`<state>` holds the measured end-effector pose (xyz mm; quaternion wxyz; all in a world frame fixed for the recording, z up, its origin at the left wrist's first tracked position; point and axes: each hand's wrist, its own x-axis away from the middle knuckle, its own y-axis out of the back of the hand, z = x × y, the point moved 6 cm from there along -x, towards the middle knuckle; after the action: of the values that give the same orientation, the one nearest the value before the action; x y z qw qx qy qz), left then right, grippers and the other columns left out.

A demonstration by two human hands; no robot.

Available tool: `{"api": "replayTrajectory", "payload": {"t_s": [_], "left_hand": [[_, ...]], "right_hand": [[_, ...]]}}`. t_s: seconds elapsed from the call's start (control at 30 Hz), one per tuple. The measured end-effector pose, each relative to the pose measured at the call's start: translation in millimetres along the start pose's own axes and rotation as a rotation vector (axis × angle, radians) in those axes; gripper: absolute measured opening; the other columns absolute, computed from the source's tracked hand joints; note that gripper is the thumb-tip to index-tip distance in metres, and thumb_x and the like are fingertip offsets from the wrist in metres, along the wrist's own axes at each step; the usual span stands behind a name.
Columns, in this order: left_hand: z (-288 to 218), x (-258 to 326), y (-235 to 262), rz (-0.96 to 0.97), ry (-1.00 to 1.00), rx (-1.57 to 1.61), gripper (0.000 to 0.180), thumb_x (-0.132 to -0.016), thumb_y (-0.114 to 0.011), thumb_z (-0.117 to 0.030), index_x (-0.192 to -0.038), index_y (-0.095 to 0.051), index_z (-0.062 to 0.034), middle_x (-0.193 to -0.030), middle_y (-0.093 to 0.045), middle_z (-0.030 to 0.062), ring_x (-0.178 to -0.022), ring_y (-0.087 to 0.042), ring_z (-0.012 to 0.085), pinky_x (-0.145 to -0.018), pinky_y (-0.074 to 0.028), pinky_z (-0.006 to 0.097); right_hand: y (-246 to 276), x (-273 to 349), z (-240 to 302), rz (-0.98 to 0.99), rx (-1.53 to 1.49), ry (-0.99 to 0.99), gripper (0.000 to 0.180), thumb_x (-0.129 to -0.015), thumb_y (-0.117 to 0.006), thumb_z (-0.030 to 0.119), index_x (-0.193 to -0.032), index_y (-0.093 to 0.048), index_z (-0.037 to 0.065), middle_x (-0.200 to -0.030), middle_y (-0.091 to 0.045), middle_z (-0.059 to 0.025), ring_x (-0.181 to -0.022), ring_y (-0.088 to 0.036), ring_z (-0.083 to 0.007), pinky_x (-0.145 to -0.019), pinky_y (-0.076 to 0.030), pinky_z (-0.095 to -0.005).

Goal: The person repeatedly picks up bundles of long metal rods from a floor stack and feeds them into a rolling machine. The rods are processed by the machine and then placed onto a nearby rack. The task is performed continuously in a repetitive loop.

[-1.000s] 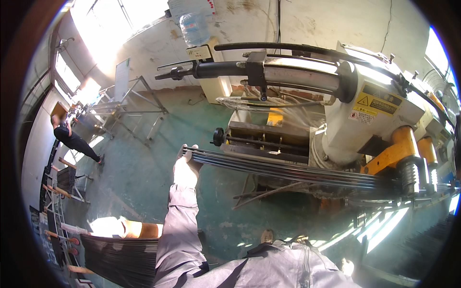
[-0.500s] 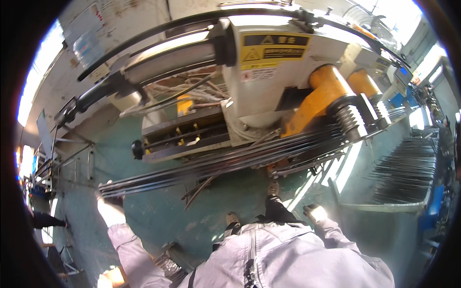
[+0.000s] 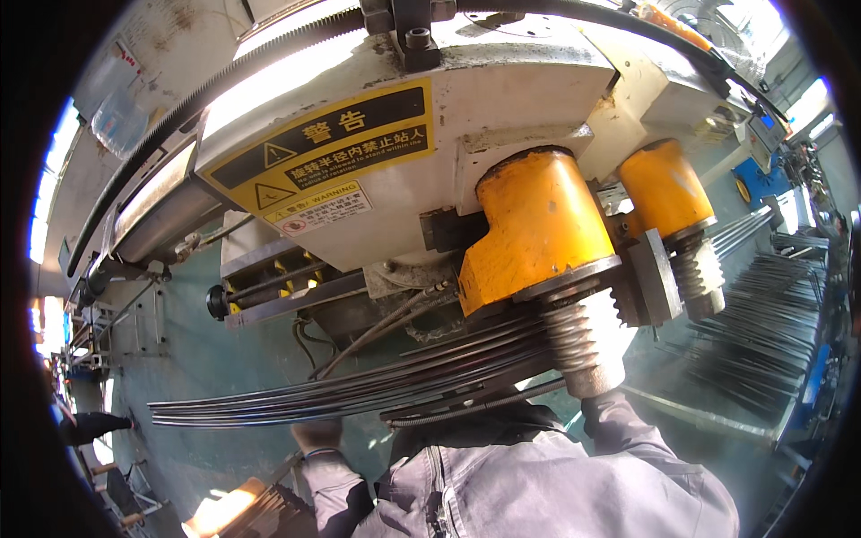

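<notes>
A bundle of long, thin metal rods runs from the left into the bending machine. Below the bundle, near its left part, is my left hand; it is blurred and its fingers cannot be made out. My right sleeve reaches up to the ribbed metal roller under the nearer orange housing, and that roller hides my right hand. Farther right stands a second orange housing with its own ribbed roller. Rod ends show beyond it.
At the right, a large bin holds many loose rods. Hoses hang under the machine. Metal frames and another person's dark-clad leg are at the far left. Stacked pieces lie at lower left.
The machine and rollers now appear larger and closer. My left hand has left the rods' left end and come back toward my body. My right hand has gone out of sight behind the roller.
</notes>
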<state>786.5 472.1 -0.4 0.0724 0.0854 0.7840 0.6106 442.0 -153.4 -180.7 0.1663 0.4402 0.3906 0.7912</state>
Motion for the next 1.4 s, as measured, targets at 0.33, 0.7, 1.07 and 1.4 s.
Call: {"api": "replayTrajectory", "payload": {"t_s": [0.33, 0.7, 1.07, 1.4], "left_hand": [[11.7, 3.5, -52.8, 0.085, 0.027, 0.702, 0.034, -0.112, -0.054, -0.031, -0.134, -0.072, -0.0117, -0.134, -0.074, 0.0097, -0.129, -0.067, 0.0317, -0.109, -0.052, 0.047], [-29.9, 56.2, -44.9, 0.094, -0.723, 0.008, 0.007, -0.093, -0.069, -0.021, -0.098, -0.068, -0.0160, -0.099, -0.063, 0.0057, -0.100, -0.064, 0.0281, -0.096, -0.052, 0.046], [-17.0, 20.9, 36.2, 0.071, -0.411, -0.190, 0.014, -0.102, -0.065, -0.031, -0.101, -0.074, -0.0203, -0.104, -0.069, 0.0012, -0.108, -0.067, 0.0246, -0.097, -0.055, 0.045], [-18.7, -8.5, 161.8, -0.083, 0.288, 2.068, 0.061, -0.115, -0.056, -0.060, -0.142, -0.073, -0.0080, -0.137, -0.078, 0.0110, -0.129, -0.070, 0.0276, -0.116, -0.051, 0.047]], "right_hand": [[7.1, 5.0, 46.3, 0.029, -0.307, -0.070, 0.036, -0.103, -0.075, 0.035, -0.112, -0.084, 0.002, -0.103, -0.085, -0.0138, -0.097, -0.079, -0.0246, -0.089, -0.058, -0.0394], [-63.4, 185.2, 6.0, 0.063, -0.292, -0.270, 0.048, -0.100, -0.072, 0.043, -0.121, -0.085, 0.002, -0.109, -0.084, -0.0199, -0.105, -0.079, -0.0336, -0.097, -0.059, -0.0430], [157.3, 188.5, 156.2, -0.662, -0.896, 0.152, 0.040, -0.106, -0.069, 0.029, -0.131, -0.079, -0.001, -0.114, -0.083, -0.0207, -0.109, -0.077, -0.0304, -0.100, -0.058, -0.0401], [242.8, 158.6, 224.0, -0.716, -1.381, 0.218, 0.043, -0.118, -0.060, 0.039, -0.128, -0.080, 0.002, -0.111, -0.080, -0.0145, -0.089, -0.071, -0.0233, -0.082, -0.055, -0.0373]]}}
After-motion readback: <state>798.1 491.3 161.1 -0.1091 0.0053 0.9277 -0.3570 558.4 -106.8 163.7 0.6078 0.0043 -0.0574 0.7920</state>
